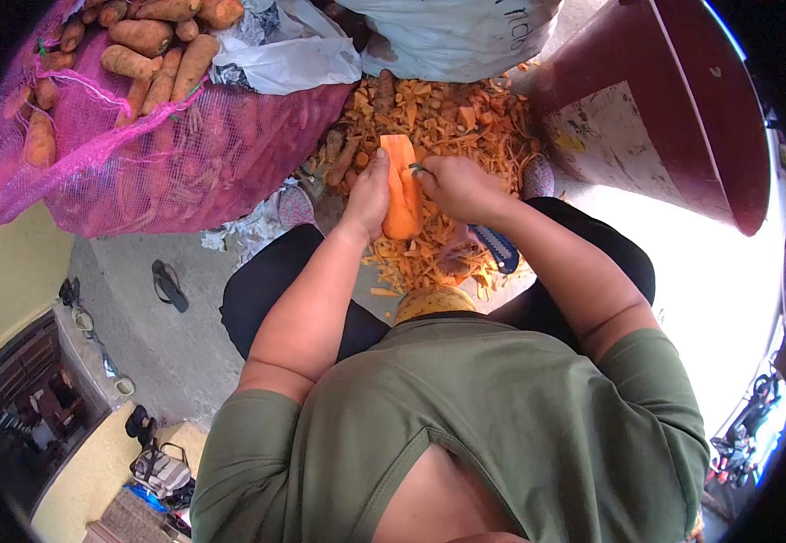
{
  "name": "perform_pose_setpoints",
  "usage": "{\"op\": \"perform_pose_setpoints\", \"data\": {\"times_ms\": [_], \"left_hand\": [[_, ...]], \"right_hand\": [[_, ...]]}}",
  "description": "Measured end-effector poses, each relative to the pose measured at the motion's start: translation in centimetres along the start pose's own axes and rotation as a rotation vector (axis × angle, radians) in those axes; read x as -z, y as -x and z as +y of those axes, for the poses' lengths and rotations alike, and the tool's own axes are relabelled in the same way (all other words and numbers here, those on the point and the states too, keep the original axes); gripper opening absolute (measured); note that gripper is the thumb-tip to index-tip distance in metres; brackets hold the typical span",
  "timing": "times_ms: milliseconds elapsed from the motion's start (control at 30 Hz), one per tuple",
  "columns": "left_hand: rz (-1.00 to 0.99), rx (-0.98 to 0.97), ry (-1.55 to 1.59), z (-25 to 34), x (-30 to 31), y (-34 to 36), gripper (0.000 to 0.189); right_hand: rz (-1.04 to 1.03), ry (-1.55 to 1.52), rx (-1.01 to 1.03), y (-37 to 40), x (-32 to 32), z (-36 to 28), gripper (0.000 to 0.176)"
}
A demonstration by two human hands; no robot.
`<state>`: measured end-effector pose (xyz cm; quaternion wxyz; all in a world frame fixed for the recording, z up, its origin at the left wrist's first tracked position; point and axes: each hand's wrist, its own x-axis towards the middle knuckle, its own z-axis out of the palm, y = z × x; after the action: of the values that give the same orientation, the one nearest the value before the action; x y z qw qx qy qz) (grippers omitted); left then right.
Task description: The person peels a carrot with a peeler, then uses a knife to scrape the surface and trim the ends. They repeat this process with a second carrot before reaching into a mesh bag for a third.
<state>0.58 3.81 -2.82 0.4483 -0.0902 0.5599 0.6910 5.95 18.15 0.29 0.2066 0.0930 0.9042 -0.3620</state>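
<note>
My left hand is closed around the side of a large peeled carrot, bright orange and held upright with its top end cut flat. Against the carrot's right side, my right hand grips a small tool. Only a dark green end of it shows past my fingers, so its exact kind is hidden. Beneath both hands lies a heap of orange carrot peelings on the floor. A few unpeeled carrots rest at the heap's left edge.
A pink mesh sack full of unpeeled carrots stands at upper left. Behind the peelings is a white sack. A dark red tub leans at the right. One black slipper lies on the concrete floor.
</note>
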Motion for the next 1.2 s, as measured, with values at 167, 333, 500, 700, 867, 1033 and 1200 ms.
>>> {"op": "perform_pose_setpoints", "data": {"times_ms": [167, 333, 500, 700, 867, 1033, 1200], "left_hand": [[0.03, -0.087, -0.134, -2.2, 1.1, -1.6, 0.051], [0.098, -0.213, -0.348, -2.6, 0.9, -1.4, 0.051], [0.027, 0.011, -0.025, -0.9, 0.3, -0.6, 0.047], [-0.039, 0.094, 0.03, -0.8, 0.0, -0.2, 0.045], [0.003, 0.035, -0.08, -2.0, 0.9, -1.1, 0.047], [-0.007, 0.04, 0.017, -0.7, 0.1, -0.5, 0.044], [-0.048, 0.004, 0.015, -0.4, -0.4, -0.2, 0.037]], "right_hand": [[0.019, 0.028, -0.081, 0.2, -1.2, -0.6, 0.028], [-0.172, 0.103, -0.013, -0.1, 0.1, -0.4, 0.029], [0.102, 0.0, -0.127, 0.1, 0.5, -0.7, 0.025], [0.029, 0.076, -0.076, 0.2, 0.4, -0.9, 0.026], [-0.139, 0.108, 0.024, -0.4, -0.4, 0.2, 0.026], [0.011, 0.126, -0.008, 0.4, 0.0, -0.5, 0.022], [0.248, 0.126, -0.089, 1.0, -0.3, -1.2, 0.022]]}}
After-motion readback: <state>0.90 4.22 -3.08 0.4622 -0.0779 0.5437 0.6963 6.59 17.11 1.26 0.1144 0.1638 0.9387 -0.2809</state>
